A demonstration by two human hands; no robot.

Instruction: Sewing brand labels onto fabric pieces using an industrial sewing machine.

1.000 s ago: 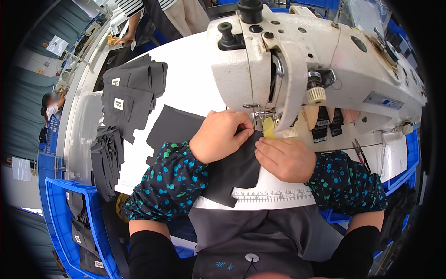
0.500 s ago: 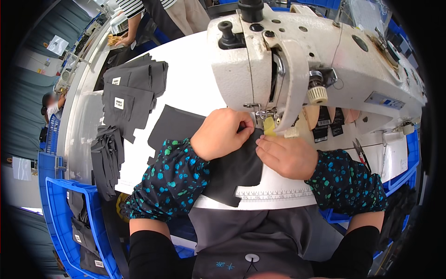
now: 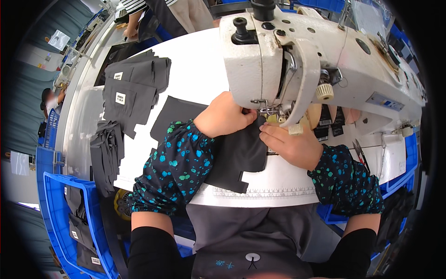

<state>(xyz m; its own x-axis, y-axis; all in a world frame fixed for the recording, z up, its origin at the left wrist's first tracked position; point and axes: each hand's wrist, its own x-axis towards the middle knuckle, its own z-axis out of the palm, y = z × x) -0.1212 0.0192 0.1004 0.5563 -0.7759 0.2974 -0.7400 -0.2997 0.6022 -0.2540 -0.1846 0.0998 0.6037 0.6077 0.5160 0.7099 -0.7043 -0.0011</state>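
A dark grey fabric piece [image 3: 239, 156] lies flat on the white table below the needle area of a white sewing machine [image 3: 246, 65], its upper edge reaching the metal presser foot [image 3: 271, 111]. My left hand [image 3: 223, 114] pinches that edge just left of the foot, thumb and fingers together. From the right, my right hand [image 3: 295, 146] grips the fabric's right edge with its fingertips, close below the foot. The needle tip and the exact seam line are too small to make out.
Stacked grey fabric pieces with white labels [image 3: 132, 93] lie at the left, above a bundle of grey strips [image 3: 107, 156]. A blue crate [image 3: 69, 179] holds more. Scissors [image 3: 360, 153] and black tags [image 3: 323, 123] lie right. A printed ruler [image 3: 274, 191] runs along the front edge.
The fabric has moved away from me toward the machine, both hands keeping hold of it. The view has shifted slightly. In the background, a person's hand has moved.
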